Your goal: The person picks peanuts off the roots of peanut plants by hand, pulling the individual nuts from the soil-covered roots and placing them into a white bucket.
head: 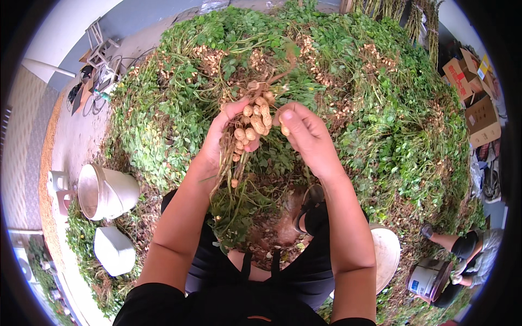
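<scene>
In my left hand [218, 132] I grip a peanut plant by its stems, roots upward. A cluster of unshelled peanuts [257, 118] hangs from its roots, facing my right hand. Its leafy stems [234, 203] trail down between my knees. My right hand [304, 132], just right of the cluster, pinches a single peanut [284, 129] between thumb and curled fingers. Whether that peanut is still joined to the plant cannot be made out. Before me rises a broad heap of pulled peanut plants [163, 118], with more pods [212, 59] showing among the leaves.
A white bucket [122, 191] lies tilted at my left, beside a pale plastic container [115, 250]. By my right elbow is a round whitish rim [385, 256]. Further right, another person [469, 248] sits near a bucket [424, 281]. Cardboard boxes [483, 120] stand along the right wall.
</scene>
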Motion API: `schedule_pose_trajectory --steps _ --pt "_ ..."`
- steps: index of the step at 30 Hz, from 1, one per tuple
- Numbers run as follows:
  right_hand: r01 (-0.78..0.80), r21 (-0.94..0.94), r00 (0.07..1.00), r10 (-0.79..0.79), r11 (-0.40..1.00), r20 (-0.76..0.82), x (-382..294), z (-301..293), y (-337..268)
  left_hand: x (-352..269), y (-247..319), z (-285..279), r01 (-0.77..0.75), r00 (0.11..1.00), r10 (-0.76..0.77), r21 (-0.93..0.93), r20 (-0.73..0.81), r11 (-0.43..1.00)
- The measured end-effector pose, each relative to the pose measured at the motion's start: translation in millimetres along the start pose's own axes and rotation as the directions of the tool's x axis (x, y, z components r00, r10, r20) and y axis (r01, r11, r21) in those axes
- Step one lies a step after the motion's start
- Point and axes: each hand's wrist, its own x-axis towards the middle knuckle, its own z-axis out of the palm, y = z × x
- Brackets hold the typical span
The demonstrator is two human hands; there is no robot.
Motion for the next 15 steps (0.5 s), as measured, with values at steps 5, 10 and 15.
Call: schedule_pose_trajectory --steps 5,10,15 --pt "0.053 0.139 0.992 -0.036 0.989 -0.122 -0.6 10.7 7.3 -2.8 3.5 12.5 -0.043 0.999 0.041 0.059 0.028 0.997" --pt "0.08 0.231 0.956 -0.009 0.97 -0.292 2.6 16.7 15.3 -1.2 4.7 13.5 -0.067 0.997 0.073 0.139 -0.039 0.988" --pt "0.045 0.041 0.863 -0.018 0.998 -0.504 19.1 -52.8 1.9 3.9 31.7 -8.5 -0.284 0.938 0.292 0.07 -0.185 0.956"
